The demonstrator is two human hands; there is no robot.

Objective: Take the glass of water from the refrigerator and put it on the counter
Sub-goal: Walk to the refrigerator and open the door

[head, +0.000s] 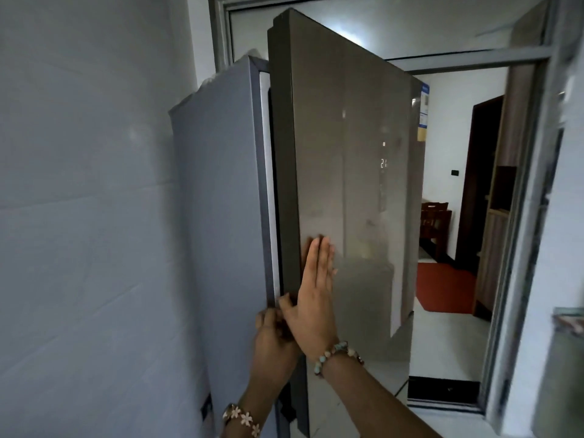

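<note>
The grey refrigerator [218, 216] stands against the white wall on the left. Its glossy brown door [347, 153] is ajar, with a narrow gap showing the white seal along its left edge. My left hand [273, 339] curls its fingers around the lower edge of the door. My right hand [316, 286] lies flat on the door's front, fingers straight and pointing up. The inside of the refrigerator is hidden by the door, and no glass of water or counter is visible.
A doorway [458, 216] opens on the right into another room with a red mat, a wooden chair and a dark door. A white tiled wall [85, 216] fills the left side. A grey door frame runs down the right.
</note>
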